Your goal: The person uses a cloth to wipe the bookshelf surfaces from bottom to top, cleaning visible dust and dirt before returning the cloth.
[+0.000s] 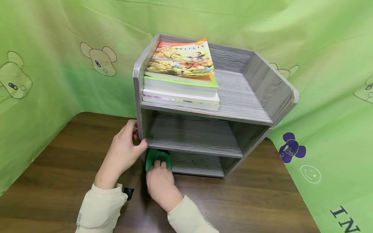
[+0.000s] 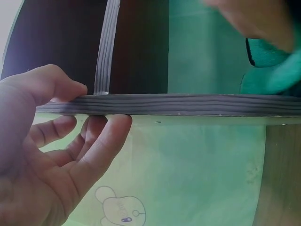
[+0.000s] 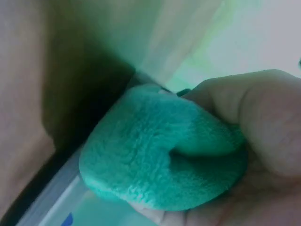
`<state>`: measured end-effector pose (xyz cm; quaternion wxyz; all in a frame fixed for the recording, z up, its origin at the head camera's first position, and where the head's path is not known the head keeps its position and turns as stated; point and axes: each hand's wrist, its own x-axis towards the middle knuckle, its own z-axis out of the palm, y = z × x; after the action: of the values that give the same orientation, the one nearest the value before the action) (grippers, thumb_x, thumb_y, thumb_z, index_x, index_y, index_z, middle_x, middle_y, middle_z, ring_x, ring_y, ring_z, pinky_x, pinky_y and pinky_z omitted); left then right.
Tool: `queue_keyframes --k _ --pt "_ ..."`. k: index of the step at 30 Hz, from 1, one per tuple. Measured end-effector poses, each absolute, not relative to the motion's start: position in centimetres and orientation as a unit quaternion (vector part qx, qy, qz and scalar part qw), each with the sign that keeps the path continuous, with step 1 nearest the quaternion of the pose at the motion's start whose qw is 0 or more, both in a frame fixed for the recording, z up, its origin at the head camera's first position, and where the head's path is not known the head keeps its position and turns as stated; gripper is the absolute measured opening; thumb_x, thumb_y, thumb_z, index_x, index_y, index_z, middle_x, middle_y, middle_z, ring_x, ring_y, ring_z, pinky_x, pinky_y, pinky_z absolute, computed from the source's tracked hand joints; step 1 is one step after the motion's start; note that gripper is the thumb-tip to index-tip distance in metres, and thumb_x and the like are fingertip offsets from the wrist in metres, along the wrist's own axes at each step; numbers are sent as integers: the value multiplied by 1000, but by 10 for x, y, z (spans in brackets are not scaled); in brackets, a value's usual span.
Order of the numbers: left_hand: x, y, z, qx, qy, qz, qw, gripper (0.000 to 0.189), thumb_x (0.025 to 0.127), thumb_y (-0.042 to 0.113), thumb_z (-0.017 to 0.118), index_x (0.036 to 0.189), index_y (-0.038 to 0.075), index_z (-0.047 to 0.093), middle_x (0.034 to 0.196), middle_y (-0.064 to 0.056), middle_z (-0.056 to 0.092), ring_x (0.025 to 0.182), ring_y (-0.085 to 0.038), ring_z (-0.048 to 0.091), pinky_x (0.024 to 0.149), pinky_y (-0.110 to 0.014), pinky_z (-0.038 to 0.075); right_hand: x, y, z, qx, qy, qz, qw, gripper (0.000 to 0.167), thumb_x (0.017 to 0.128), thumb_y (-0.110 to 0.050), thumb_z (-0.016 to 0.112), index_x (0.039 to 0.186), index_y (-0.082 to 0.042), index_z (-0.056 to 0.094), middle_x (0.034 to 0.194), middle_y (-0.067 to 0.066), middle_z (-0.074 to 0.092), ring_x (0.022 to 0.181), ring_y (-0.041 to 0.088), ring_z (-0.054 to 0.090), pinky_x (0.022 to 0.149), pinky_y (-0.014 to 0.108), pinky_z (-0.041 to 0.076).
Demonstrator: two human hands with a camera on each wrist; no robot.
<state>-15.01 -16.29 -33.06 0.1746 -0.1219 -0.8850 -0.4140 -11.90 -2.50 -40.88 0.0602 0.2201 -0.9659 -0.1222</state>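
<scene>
A grey wood-grain shelf unit point(image 1: 192, 150) stands on the brown table. My left hand point(image 1: 123, 150) grips the front edge of its left side panel point(image 2: 197, 105), thumb on the inner face and fingers on the outer. My right hand point(image 1: 160, 181) holds a folded green cloth point(image 1: 157, 158) at the left end of the lowest compartment. In the right wrist view the fuzzy cloth point(image 3: 136, 150) is bunched between thumb and fingers. Part of the cloth is hidden behind the right hand in the head view.
Several stacked books point(image 1: 180, 64) lie at the left of the top shelf, beside its raised side. A green printed curtain point(image 1: 52, 64) surrounds the table point(image 1: 250, 200). Something small and black point(image 1: 128, 193) shows by the left cuff.
</scene>
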Motion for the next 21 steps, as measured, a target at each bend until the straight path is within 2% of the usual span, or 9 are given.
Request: queue_keyframes --k 3,6,8,10,13,16,19,21 --pt "-150 -163 -332 -120 -884 -418 172 35 88 8 65 120 8 50 96 -6 56 83 -23 54 71 -41 44 -137 -25 -410 208 -974 -77 42 21 87 -29 77 77 -14 67 82 4 59 66 18 57 50 28 49" --pt "-149 -163 -333 -118 -883 -421 169 36 88 9 66 120 9 50 96 -6 57 84 -23 55 72 -41 44 -153 -26 -411 196 -980 -38 12 32 89 -21 76 62 -16 58 64 0 56 51 15 55 44 30 47" --pt "-150 -163 -332 -116 -883 -423 167 36 88 9 66 120 9 50 97 -5 57 85 -22 56 73 -41 44 -158 -26 -410 196 -980 -30 0 36 89 -19 75 59 -17 55 55 -2 52 47 13 54 42 30 47" --pt "-150 -164 -331 -117 -883 -424 166 37 88 9 66 122 9 50 98 -6 58 86 -22 56 73 -41 44 -155 -24 -407 208 -978 -32 6 29 89 -19 75 65 -16 61 63 -1 57 52 16 56 44 31 48" --pt "-150 -165 -329 -117 -883 -424 163 38 89 9 65 124 9 50 99 -7 59 87 -23 56 73 -42 44 -143 -17 -403 248 -968 -26 17 13 89 -20 74 84 -10 69 86 6 63 68 21 59 51 31 51" --pt "-151 -167 -328 -119 -882 -429 157 38 90 10 66 124 9 50 100 -7 62 89 -23 59 73 -43 46 -134 -7 -401 278 -960 25 22 21 87 -17 73 102 -3 68 102 12 61 82 26 58 63 34 53" --pt "-152 -169 -329 -123 -878 -440 146 38 90 10 69 123 9 51 102 -7 64 94 -24 63 77 -44 48 -135 5 -400 253 -954 161 -1 17 89 -12 68 102 -2 66 95 11 60 86 26 58 73 36 52" --pt "-152 -171 -328 -123 -875 -447 139 38 91 11 70 124 9 51 103 -8 65 96 -25 65 79 -44 49 -138 8 -400 212 -937 276 -6 12 92 -12 64 101 -4 66 88 8 59 85 24 57 74 37 49"
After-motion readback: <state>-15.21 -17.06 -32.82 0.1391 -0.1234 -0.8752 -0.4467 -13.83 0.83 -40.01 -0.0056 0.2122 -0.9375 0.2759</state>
